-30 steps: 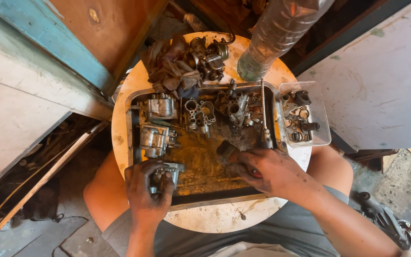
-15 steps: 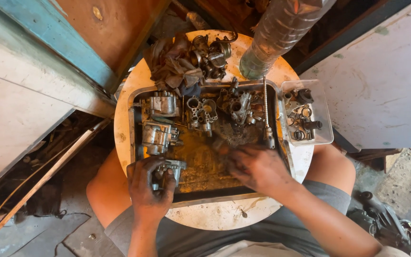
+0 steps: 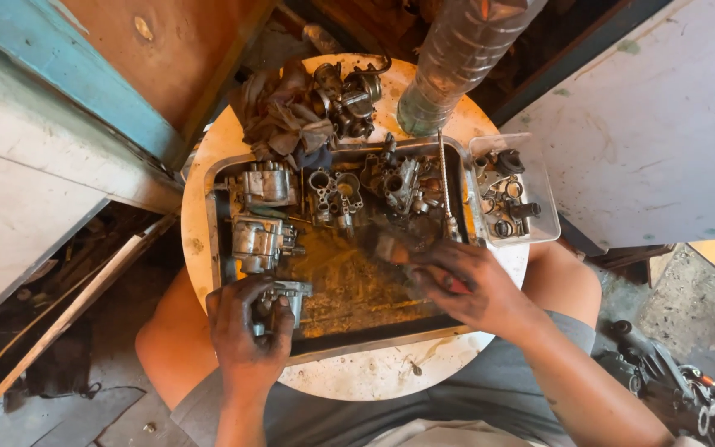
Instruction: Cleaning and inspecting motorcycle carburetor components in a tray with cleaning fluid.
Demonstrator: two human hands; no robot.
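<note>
Metal tray [image 3: 223, 248], centre of frame, on a round tabletop [image 3: 374, 377]; oily yellow fluid pools in it, seemingly so parts can soak. Left hand [image 3: 246, 331], lower left, fingers wrapped around a small metal engine part [image 3: 285, 296] held over the tray's near corner. Right hand [image 3: 465, 285], centre right, closed on a blurred brush [image 3: 391, 247] above the fluid. Further parts line the tray's upper half. Plastic bottle [image 3: 457, 58], rag [image 3: 279, 116], clear box [image 3: 539, 194] of small fittings along the top.

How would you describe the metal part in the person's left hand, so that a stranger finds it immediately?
Find the round pale table with a dirty metal tray on it. At the tray's near left corner, the left hand grips a grey carburetor body. Two similar parts lie further up the left side, but no hand touches them.
</note>
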